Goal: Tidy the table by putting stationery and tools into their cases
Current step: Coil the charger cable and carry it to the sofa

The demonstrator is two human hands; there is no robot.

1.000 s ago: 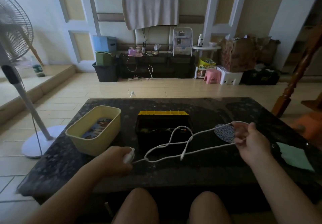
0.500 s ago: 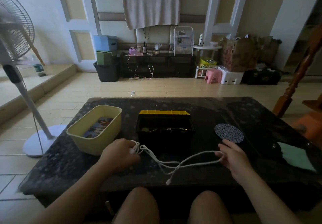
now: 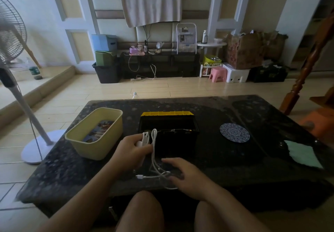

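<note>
My left hand (image 3: 132, 150) grips folded loops of a white cable (image 3: 154, 152) just in front of the black tool case with a yellow edge (image 3: 168, 123). The cable hangs down from that fist to the dark table (image 3: 63, 168), where its plug end lies. My right hand (image 3: 186, 175) reaches over the lower strands, fingers curled round them near the table's front edge. A pale yellow tub (image 3: 95, 136) with colourful items inside stands left of the case.
A round patterned coaster (image 3: 234, 132) lies right of the case, and a pale green sheet (image 3: 303, 155) sits at the table's right edge. A standing fan (image 3: 10, 51) is on the floor to the left, a wooden post (image 3: 305, 69) to the right.
The cable, stretched wide between both hands, has been gathered into loops. My right hand came in from the coaster toward my left, which rose slightly next to the case.
</note>
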